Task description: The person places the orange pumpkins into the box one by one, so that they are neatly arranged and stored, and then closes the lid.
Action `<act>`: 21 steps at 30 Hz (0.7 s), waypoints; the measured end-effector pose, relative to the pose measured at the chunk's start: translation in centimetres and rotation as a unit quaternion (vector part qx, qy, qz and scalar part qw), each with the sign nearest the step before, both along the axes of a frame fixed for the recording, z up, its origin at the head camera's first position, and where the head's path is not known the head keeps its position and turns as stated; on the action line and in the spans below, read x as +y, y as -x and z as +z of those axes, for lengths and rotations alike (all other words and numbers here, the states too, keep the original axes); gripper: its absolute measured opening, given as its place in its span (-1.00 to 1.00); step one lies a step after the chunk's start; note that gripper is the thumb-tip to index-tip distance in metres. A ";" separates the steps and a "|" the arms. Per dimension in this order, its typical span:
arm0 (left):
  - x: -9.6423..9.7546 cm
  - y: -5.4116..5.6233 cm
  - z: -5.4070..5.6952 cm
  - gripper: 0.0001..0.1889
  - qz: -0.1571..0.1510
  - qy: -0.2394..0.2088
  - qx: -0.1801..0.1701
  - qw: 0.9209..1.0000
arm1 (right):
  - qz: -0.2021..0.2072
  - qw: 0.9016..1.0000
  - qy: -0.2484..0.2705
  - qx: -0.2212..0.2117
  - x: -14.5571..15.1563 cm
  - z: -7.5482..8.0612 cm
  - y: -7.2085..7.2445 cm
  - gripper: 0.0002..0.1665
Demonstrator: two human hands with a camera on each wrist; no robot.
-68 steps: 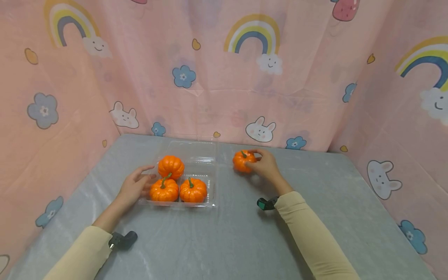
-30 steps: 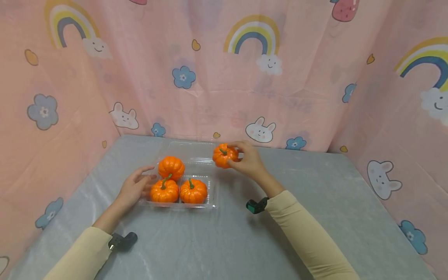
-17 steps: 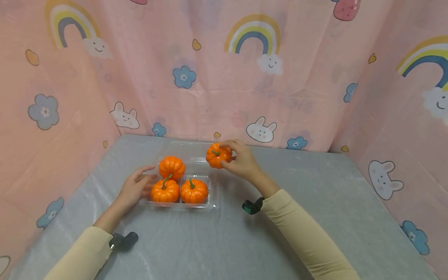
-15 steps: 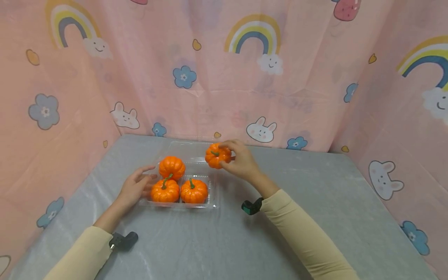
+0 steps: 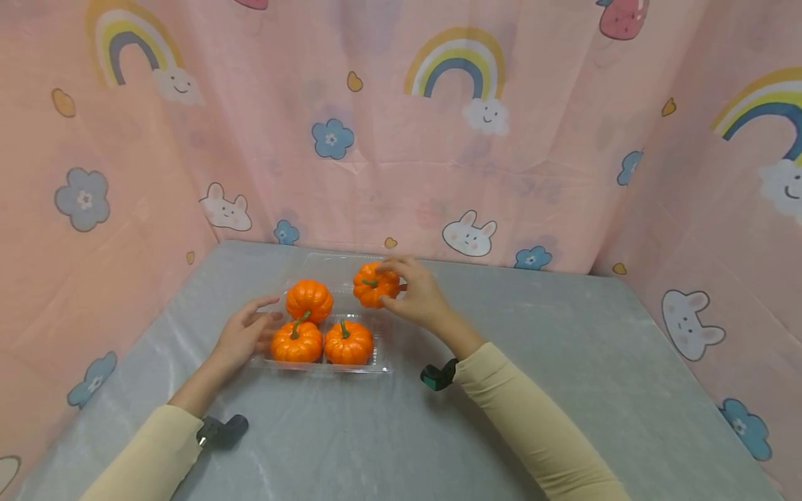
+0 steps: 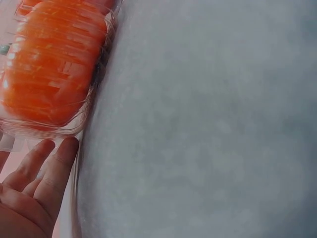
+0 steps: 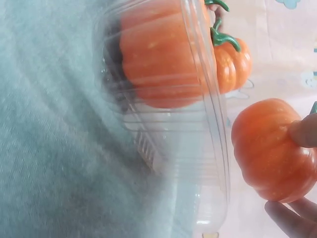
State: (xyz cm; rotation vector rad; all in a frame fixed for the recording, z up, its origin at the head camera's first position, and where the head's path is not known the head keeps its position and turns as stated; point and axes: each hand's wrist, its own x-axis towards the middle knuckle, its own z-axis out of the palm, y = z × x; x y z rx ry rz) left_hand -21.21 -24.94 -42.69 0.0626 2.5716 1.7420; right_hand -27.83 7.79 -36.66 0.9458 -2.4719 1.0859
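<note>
My right hand (image 5: 418,292) grips a small orange pumpkin (image 5: 374,285) with a green stem, thumb and fingers around its sides. In the right wrist view this pumpkin (image 7: 272,148) hangs above the rim of a clear plastic box (image 7: 210,163). Over the box's back right part, it overlaps the hinge side in the head view. Three similar pumpkins sit inside: one at back left (image 5: 310,299), one at front left (image 5: 296,343), one at front right (image 5: 349,344). My left hand (image 5: 241,334) rests at the box's left side with fingers extended, fingertips (image 6: 69,144) right at its wall.
The box's clear lid (image 5: 332,263) lies folded back toward the pink patterned curtain (image 5: 388,181). A grey cloth (image 5: 351,438) covers the table. Dark wrist devices (image 5: 222,430) sit on both forearms.
My right hand has lifted the pumpkin off the table and carried it left to over the box, lowering slightly at the end. The left hand has stayed in place.
</note>
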 end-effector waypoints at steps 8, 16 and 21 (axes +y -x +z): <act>0.1 0.0 0.0 -0.51 0.003 -0.001 0.005 1.000 | 0.010 1.000 -0.014 0.012 -0.7 -0.5 0.2 -0.52; 0.1 0.0 0.0 -0.51 0.000 -0.003 0.010 1.000 | 0.026 0.999 -0.042 0.019 -1.1 -0.8 0.2 -0.53; 0.1 -0.1 0.0 -0.51 0.001 -0.002 0.011 1.000 | 0.042 0.997 -0.052 0.023 -1.3 -0.9 0.0 -0.53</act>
